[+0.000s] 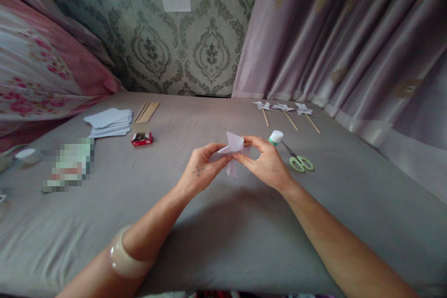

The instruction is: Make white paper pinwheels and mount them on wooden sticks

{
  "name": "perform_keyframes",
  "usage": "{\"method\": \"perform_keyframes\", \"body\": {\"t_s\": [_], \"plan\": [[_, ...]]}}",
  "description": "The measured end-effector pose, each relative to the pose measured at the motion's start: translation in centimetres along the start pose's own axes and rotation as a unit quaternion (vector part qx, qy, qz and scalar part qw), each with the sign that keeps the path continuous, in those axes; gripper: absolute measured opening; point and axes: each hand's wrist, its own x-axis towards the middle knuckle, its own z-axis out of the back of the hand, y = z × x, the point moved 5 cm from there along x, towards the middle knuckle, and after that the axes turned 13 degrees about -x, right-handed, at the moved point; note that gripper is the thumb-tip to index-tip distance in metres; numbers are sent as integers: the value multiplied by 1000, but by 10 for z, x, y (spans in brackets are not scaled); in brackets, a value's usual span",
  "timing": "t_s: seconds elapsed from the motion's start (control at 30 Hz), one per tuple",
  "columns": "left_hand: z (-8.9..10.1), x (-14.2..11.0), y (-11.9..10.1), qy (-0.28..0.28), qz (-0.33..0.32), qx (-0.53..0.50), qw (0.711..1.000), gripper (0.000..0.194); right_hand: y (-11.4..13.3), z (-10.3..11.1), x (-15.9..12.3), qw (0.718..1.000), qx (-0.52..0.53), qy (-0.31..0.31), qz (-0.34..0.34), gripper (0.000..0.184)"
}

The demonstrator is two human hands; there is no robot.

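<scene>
Between both hands, above the middle of the cloth, is a white paper pinwheel point(235, 143) with its blades folded in and no stick visible on it. My left hand point(202, 167) pinches its left side between thumb and fingers. On the other side, my right hand point(267, 160) grips the paper the same way, thumb tip near the centre. Just beyond my right hand stands a glue bottle point(275, 137) with a white cap, partly hidden by the hand. Scissors point(301, 163) with light green handles lie to its right.
Three finished pinwheels on sticks point(284, 108) lie at the back right. Toward the back left are a stack of white paper point(109, 122), several wooden sticks point(147, 112) and a small red box point(142, 138). A blurred green packet point(71, 163) lies farther left. Curtains point(335, 32) border the right.
</scene>
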Motion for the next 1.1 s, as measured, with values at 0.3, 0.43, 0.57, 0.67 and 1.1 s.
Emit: {"method": "perform_keyframes", "body": {"t_s": [0.3,0.43,0.57,0.67,1.1], "plan": [[0,1,1,12,17,1,1000,31,-1,-2,1,998,16,54,-9,13],[0,0,2,17,14,7,1000,30,2,-2,2,998,24,60,-2,12],[0,0,4,19,17,15,1000,31,3,-3,2,998,6,57,19,12],[-1,0,3,23,8,27,999,29,3,-4,1,998,-9,58,21,14],[0,0,6,4,-8,91,996,24,-2,-10,-1,998,-28,50,0,18]]}}
